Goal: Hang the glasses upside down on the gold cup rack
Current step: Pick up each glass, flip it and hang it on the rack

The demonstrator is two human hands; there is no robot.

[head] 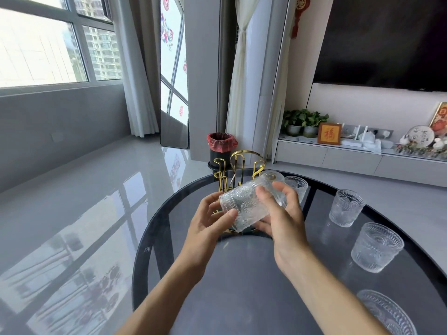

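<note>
Embossed clear glass (244,204) held tilted between both hands: left hand (208,221) cupped at near end, right hand (280,213) clamped on far end. Long axis directed away toward gold cup rack (238,170), located directly beyond hands. Inversion judged incomplete.

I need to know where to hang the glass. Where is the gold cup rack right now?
In the head view, the gold wire cup rack stands at the far edge of the dark round glass table, directly behind the held clear embossed glass and in front of the red-lined bin.
</note>
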